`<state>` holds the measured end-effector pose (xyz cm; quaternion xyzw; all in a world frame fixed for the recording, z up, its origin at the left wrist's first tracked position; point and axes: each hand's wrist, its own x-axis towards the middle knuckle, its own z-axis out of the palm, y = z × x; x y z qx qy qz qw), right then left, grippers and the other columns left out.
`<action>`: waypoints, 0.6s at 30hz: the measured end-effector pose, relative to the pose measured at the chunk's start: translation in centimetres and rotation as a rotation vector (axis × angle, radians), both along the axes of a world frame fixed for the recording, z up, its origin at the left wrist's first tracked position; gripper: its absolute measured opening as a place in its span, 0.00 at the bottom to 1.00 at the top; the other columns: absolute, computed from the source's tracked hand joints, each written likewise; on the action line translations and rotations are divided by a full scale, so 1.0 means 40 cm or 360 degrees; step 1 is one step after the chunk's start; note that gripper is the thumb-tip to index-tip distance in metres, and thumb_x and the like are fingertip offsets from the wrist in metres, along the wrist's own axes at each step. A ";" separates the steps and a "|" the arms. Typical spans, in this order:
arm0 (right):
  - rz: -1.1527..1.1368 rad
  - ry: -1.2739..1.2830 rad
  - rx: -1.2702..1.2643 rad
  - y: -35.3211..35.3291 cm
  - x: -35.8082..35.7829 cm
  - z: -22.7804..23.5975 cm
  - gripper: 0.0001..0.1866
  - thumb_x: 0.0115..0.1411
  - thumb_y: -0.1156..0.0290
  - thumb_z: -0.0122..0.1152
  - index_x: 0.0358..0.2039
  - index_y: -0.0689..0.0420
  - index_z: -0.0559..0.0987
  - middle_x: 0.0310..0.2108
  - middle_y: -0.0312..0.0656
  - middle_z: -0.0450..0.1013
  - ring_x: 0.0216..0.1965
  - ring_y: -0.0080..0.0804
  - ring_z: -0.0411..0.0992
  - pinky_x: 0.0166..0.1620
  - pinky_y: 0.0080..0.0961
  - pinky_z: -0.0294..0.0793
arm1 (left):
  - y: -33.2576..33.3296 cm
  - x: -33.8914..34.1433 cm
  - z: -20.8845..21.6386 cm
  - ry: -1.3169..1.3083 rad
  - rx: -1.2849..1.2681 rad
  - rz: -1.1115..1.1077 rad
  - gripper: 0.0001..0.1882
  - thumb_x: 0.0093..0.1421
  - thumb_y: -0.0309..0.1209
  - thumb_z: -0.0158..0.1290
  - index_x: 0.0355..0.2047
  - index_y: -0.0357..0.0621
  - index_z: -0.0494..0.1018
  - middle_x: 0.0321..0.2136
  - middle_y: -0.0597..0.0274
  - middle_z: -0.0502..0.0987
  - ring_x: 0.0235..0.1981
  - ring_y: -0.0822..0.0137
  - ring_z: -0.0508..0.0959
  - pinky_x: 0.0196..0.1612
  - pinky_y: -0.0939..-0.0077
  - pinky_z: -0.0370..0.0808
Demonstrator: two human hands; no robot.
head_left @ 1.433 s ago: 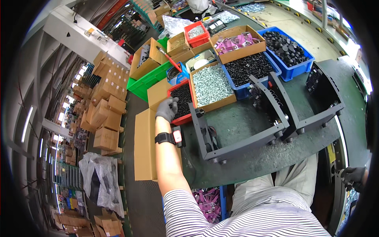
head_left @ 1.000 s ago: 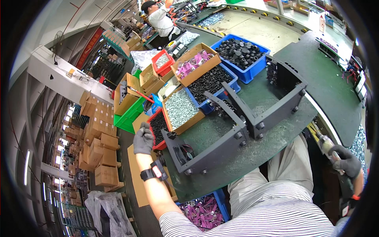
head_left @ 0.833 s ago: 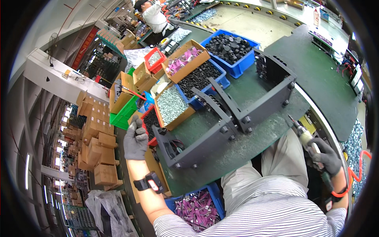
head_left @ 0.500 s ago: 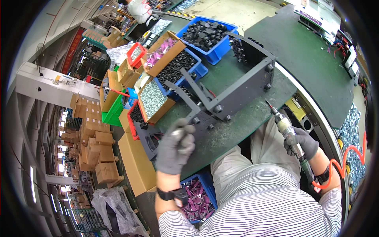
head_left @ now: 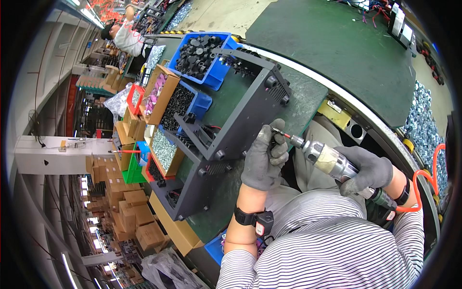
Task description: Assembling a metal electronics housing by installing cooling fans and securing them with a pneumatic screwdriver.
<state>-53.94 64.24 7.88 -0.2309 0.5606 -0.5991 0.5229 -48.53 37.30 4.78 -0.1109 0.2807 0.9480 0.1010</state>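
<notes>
My right hand [head_left: 368, 168], in a grey glove, is wrapped round a silver air screwdriver [head_left: 332, 161] with an orange-red coiled hose [head_left: 423, 178]. The tool points left. Its bit meets the fingertips of my left hand [head_left: 264, 161], also gloved. Those fingers are pinched together at the bit's tip, around something small and dark that I cannot make out. Just left of my left hand, two dark grey metal housings stand on the green bench, a farther one [head_left: 236, 118] and a nearer one [head_left: 195, 185], with round black feet facing me.
Behind the housings stand a blue bin [head_left: 216, 77] of black knob-like parts, another blue bin [head_left: 202, 103] of small black pieces, and a cardboard box [head_left: 175, 161] of silver fasteners. Another green worktop [head_left: 332, 43] lies beyond the rail. A person [head_left: 127, 38] works at the far left.
My left hand has moved right, away from the housings, to the screwdriver's bit. The screwdriver has swung leftward and lower. The view has shifted, so the bench sits farther left.
</notes>
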 end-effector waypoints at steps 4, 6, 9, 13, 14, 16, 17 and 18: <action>-0.0022 0.0118 0.0057 0.011 -0.008 -0.008 0.35 0.40 0.62 0.75 0.46 0.63 0.71 0.31 0.35 0.71 0.32 0.21 0.69 0.37 0.21 0.70 | 0.016 -0.019 0.004 -0.0026 0.0027 -0.0007 0.18 0.69 0.39 0.45 0.50 0.37 0.69 0.25 0.70 0.73 0.17 0.81 0.58 0.16 0.90 0.57; -0.0103 0.0050 0.0001 0.012 -0.004 -0.015 0.35 0.37 0.61 0.76 0.45 0.62 0.72 0.29 0.33 0.70 0.29 0.19 0.67 0.33 0.19 0.69 | 0.020 -0.026 0.002 0.0001 0.0053 -0.0022 0.18 0.68 0.39 0.45 0.49 0.37 0.69 0.25 0.70 0.73 0.17 0.82 0.58 0.16 0.90 0.56; -0.0140 0.0077 -0.0042 0.011 -0.004 -0.027 0.37 0.35 0.61 0.75 0.47 0.62 0.72 0.28 0.32 0.69 0.28 0.18 0.66 0.32 0.18 0.68 | 0.022 -0.033 0.000 -0.0028 0.0046 -0.0011 0.18 0.68 0.39 0.45 0.49 0.38 0.69 0.25 0.71 0.73 0.17 0.82 0.58 0.16 0.90 0.56; -0.0076 0.0095 -0.0006 0.024 -0.011 -0.032 0.34 0.40 0.60 0.75 0.46 0.63 0.72 0.30 0.35 0.71 0.31 0.22 0.69 0.36 0.22 0.71 | 0.022 -0.040 0.000 -0.0043 0.0040 -0.0034 0.18 0.68 0.40 0.45 0.48 0.38 0.70 0.25 0.70 0.74 0.17 0.82 0.58 0.16 0.90 0.56; -0.0094 0.0032 -0.0049 0.025 -0.011 -0.032 0.34 0.40 0.61 0.75 0.46 0.63 0.72 0.30 0.35 0.71 0.31 0.21 0.69 0.36 0.21 0.70 | 0.022 -0.042 0.000 -0.0048 0.0059 -0.0045 0.18 0.69 0.40 0.45 0.48 0.38 0.70 0.25 0.69 0.75 0.16 0.82 0.57 0.16 0.90 0.56; -0.0100 -0.0026 -0.0049 0.028 -0.011 -0.029 0.34 0.41 0.61 0.76 0.46 0.63 0.72 0.30 0.35 0.71 0.32 0.20 0.68 0.36 0.21 0.70 | 0.023 -0.043 -0.001 -0.0056 0.0002 -0.0037 0.18 0.68 0.40 0.45 0.48 0.38 0.70 0.25 0.68 0.76 0.16 0.81 0.57 0.16 0.89 0.57; -0.0105 -0.0028 -0.0052 0.028 -0.011 -0.028 0.34 0.41 0.62 0.75 0.47 0.63 0.71 0.31 0.35 0.71 0.32 0.20 0.68 0.36 0.20 0.70 | 0.023 -0.043 -0.001 -0.0056 -0.0075 -0.0019 0.18 0.68 0.40 0.45 0.48 0.38 0.70 0.25 0.68 0.76 0.16 0.81 0.58 0.16 0.89 0.57; -0.0109 -0.0031 -0.0054 0.028 -0.012 -0.026 0.34 0.41 0.62 0.75 0.47 0.63 0.71 0.31 0.35 0.70 0.32 0.19 0.68 0.36 0.19 0.70 | 0.022 -0.043 0.000 -0.0063 -0.0150 -0.0003 0.18 0.68 0.39 0.46 0.47 0.37 0.70 0.25 0.69 0.76 0.16 0.81 0.58 0.16 0.88 0.57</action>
